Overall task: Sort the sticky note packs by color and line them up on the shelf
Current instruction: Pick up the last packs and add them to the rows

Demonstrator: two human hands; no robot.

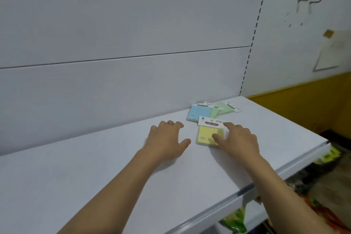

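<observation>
My right hand pinches the yellow pack, probably to line it up; beside that pack my left hand rests, fingers apart.

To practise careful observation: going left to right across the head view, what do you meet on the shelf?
Left hand → blue pack → green packs. The yellow pack and the right hand holding it overlap these, so are left out.

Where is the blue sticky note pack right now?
Head view: the blue pack lies on the shelf right of centre, near the back panel, left of the green packs and behind the yellow pack the right hand holds.
</observation>
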